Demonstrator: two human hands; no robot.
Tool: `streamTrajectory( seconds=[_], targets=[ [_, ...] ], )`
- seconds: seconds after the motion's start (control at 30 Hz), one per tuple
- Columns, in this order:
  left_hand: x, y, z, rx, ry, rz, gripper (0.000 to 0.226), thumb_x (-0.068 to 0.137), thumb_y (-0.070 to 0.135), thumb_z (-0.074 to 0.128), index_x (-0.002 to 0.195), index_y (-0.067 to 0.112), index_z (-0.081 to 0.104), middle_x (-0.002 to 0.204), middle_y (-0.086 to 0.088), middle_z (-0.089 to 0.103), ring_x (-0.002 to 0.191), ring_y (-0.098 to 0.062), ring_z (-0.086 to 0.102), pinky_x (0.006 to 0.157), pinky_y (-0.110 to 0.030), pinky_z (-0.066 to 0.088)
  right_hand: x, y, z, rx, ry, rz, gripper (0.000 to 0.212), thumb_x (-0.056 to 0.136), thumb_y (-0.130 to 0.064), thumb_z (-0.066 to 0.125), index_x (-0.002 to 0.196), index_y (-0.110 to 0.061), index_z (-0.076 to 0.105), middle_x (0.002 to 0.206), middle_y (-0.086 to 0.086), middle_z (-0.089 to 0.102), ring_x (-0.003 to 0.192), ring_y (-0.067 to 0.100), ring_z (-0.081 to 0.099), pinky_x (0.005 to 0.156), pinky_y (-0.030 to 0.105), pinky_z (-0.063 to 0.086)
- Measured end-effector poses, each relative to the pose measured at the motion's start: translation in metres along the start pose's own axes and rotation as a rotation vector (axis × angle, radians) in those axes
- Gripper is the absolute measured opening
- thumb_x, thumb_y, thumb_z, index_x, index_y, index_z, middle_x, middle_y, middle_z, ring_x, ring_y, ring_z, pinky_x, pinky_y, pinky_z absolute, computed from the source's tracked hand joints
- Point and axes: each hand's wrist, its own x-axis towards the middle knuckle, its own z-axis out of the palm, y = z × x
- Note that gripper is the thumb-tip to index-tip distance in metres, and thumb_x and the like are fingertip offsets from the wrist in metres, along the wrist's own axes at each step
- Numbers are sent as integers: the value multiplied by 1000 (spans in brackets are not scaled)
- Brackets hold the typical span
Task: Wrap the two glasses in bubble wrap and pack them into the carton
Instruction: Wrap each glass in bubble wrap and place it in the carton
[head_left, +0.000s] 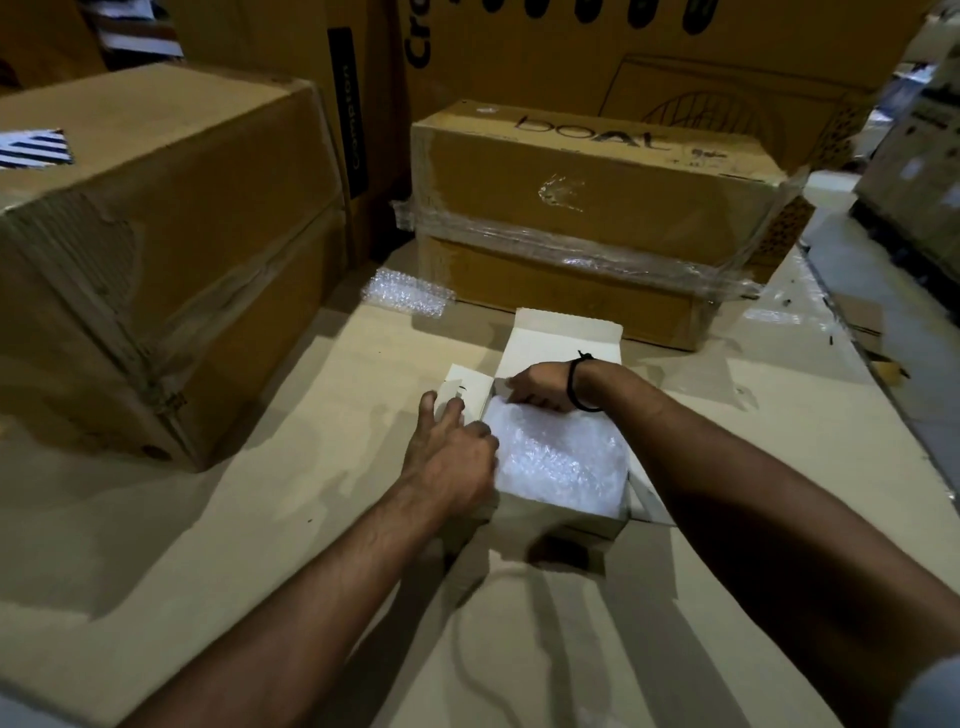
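A small white carton (563, 514) lies open on the cardboard-covered surface, its lid flap (566, 338) standing up at the far side. Bubble wrap (561, 457) fills the inside; any glasses under it are hidden. My left hand (449, 452) rests on the carton's left edge, fingers spread over the left side flap (467, 387) and touching the wrap. My right hand (540, 387), with a black band at the wrist, presses on the far end of the bubble wrap, fingers curled downward. A loose piece of bubble wrap (408, 293) lies farther back to the left.
A big brown box (156, 249) stands at the left. A taped brown box (597, 218) marked "boAt" stands right behind the carton, with taller boxes (519, 47) beyond it. A bare floor aisle (883, 291) runs along the right.
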Motion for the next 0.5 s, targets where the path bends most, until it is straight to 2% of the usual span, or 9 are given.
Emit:
streamTrajectory(
  seconds=[0.03,0.07,0.1,0.13,0.23,0.3,0.33,0.43,0.5],
  targets=[
    [3,1,-2,12,-54,1,32,89,33,45,114,25,63,127,3,60,139,-32,26,109,-59,0,-2,0,-4,32,-4,32,44,100,-35,38,116,-3,64,120,27,60,100,34,60,81,30,45],
    [7,3,-3,20,-96,-11,31,91,33,44,114,26,64,128,2,59,142,-32,22,111,-59,-3,-5,-1,-9,48,-3,63,55,101,-43,32,128,-1,56,136,23,51,124,39,49,101,36,42],
    [11,4,-4,27,-128,-27,30,92,33,44,113,27,65,128,1,60,143,-32,20,112,-59,-6,-7,-2,-13,52,0,80,63,101,-47,27,133,1,50,141,23,44,133,41,39,110,40,34],
    [16,5,-5,34,-152,-44,30,92,34,45,111,28,67,127,0,61,142,-32,20,112,-59,-8,-9,-1,-15,45,1,96,67,100,-51,25,134,2,50,142,22,44,133,41,38,111,41,33],
    [25,3,-6,19,-157,-66,27,90,37,48,104,28,69,119,-3,66,136,-29,28,111,-58,-5,-5,10,-10,19,20,123,66,98,-55,27,123,-3,60,134,21,54,121,35,53,95,38,43],
    [24,2,-8,-20,-86,-64,26,89,38,51,102,27,70,112,-1,68,130,-27,36,109,-55,0,-2,17,-4,36,-4,120,61,93,-62,30,108,-13,64,124,23,59,99,30,58,86,38,44],
    [22,2,-8,-48,-22,-55,26,88,37,52,106,28,70,111,1,68,126,-25,40,108,-53,3,-2,20,-3,40,-16,105,63,91,-66,29,105,-15,64,118,22,60,95,29,56,89,40,45],
    [11,5,-3,-172,184,44,33,91,34,53,123,33,62,123,9,65,121,-19,48,109,-45,10,-15,24,-15,64,15,64,74,95,-62,23,122,-4,60,131,17,57,123,35,52,108,42,39],
    [5,8,3,-271,185,166,35,95,38,46,127,35,59,128,12,62,121,-15,49,110,-45,14,-24,27,-28,101,57,56,75,96,-61,19,121,-3,59,128,16,60,112,30,58,99,37,44]
  ],
)
